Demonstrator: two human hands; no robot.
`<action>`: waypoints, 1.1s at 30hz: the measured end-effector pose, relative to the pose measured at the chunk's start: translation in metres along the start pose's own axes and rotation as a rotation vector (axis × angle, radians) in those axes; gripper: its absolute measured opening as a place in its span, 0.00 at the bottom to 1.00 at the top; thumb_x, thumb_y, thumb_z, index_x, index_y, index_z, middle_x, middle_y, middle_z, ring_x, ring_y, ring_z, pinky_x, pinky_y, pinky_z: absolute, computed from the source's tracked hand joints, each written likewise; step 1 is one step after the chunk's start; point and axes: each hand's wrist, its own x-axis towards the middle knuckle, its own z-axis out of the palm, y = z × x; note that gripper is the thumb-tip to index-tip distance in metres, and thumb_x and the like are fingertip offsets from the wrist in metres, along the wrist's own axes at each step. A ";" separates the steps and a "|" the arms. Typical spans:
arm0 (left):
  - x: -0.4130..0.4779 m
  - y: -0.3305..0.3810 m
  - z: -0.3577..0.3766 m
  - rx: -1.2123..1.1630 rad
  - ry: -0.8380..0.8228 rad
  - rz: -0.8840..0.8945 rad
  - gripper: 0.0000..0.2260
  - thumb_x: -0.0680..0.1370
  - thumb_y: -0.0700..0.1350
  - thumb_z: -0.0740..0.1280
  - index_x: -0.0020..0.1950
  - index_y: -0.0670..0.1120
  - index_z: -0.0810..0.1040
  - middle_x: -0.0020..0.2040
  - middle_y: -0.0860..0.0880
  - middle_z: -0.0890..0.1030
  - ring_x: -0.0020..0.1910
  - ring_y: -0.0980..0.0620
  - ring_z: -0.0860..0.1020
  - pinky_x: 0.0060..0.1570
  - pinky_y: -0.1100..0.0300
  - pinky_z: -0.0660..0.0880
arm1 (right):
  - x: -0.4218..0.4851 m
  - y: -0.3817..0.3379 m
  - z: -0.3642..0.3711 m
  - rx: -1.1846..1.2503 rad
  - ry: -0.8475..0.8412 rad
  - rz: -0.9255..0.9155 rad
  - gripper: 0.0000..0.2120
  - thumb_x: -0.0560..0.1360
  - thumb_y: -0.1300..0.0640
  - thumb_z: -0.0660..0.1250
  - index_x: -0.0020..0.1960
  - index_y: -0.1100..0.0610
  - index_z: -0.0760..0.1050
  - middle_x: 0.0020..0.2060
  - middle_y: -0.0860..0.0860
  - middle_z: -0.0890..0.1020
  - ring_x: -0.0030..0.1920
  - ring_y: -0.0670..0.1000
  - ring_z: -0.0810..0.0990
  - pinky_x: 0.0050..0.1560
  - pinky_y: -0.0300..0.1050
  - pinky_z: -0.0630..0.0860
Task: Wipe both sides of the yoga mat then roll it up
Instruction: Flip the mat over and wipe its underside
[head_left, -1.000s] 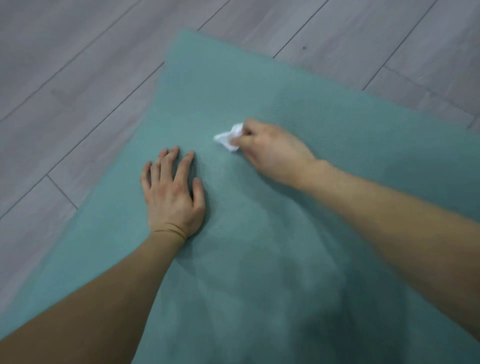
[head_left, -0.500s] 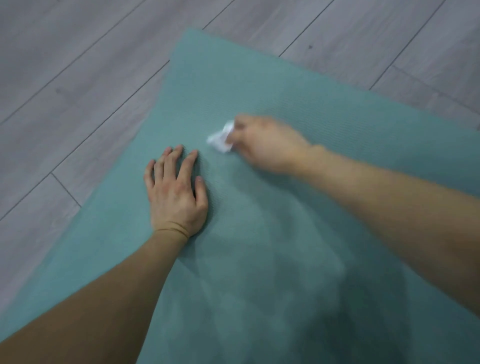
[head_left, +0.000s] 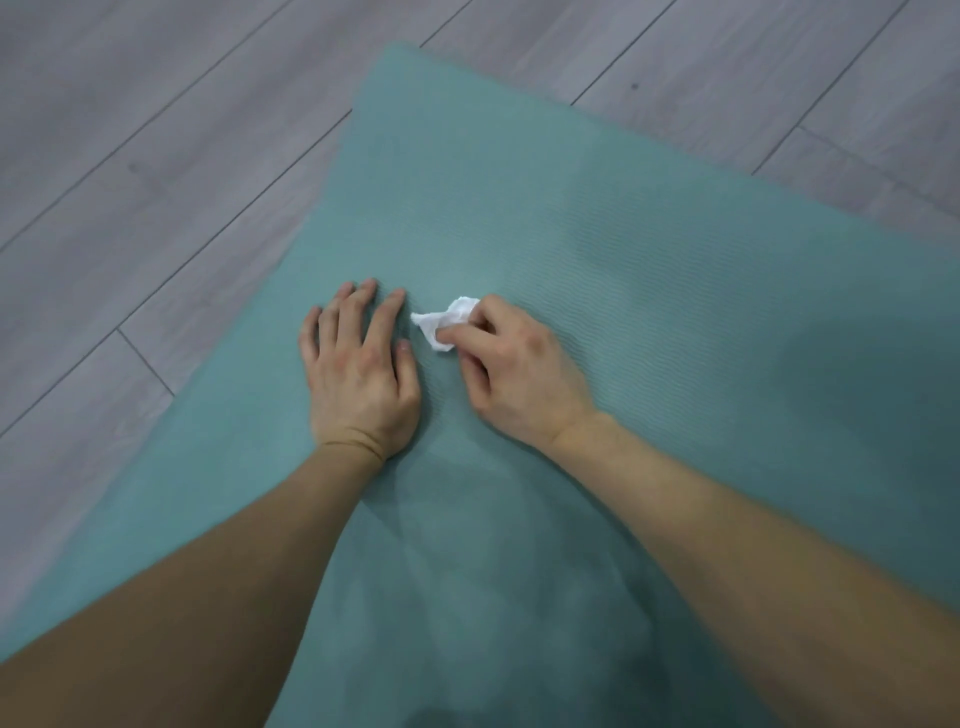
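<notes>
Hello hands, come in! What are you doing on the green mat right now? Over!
Left hand flat on the yoga mat, pinning it. Right hand pinching a crumpled white wipe against the mat. Mat unrolled on the wood floor. Nothing in the way.

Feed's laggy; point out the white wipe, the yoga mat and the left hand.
white wipe (head_left: 438, 319), head view, crumpled middle.
yoga mat (head_left: 649, 280), head view, bare ribbed surface.
left hand (head_left: 361, 387), head view, its back.

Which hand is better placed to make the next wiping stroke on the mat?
Right. The right hand pinches the white wipe against the yoga mat. The left hand lies flat on the mat holding nothing, probably steadying it.
</notes>
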 end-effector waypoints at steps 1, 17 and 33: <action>0.000 0.002 -0.001 0.008 -0.008 -0.002 0.22 0.81 0.49 0.60 0.75 0.48 0.75 0.76 0.44 0.73 0.76 0.40 0.68 0.76 0.39 0.61 | 0.003 0.002 0.000 -0.021 0.010 0.002 0.11 0.79 0.60 0.66 0.58 0.55 0.83 0.47 0.55 0.76 0.45 0.56 0.76 0.45 0.54 0.78; 0.013 -0.056 -0.014 0.026 -0.028 -0.095 0.25 0.79 0.56 0.63 0.75 0.48 0.73 0.74 0.46 0.72 0.71 0.40 0.70 0.73 0.41 0.64 | 0.007 -0.012 0.006 -0.119 0.106 0.142 0.17 0.80 0.63 0.66 0.68 0.55 0.78 0.51 0.57 0.75 0.38 0.58 0.75 0.33 0.54 0.78; 0.011 -0.055 -0.015 0.017 -0.052 -0.106 0.26 0.80 0.56 0.61 0.76 0.47 0.72 0.75 0.45 0.71 0.73 0.40 0.69 0.75 0.41 0.61 | 0.152 0.095 -0.070 -0.424 0.348 0.628 0.16 0.86 0.54 0.56 0.64 0.59 0.78 0.50 0.50 0.75 0.55 0.60 0.79 0.47 0.47 0.65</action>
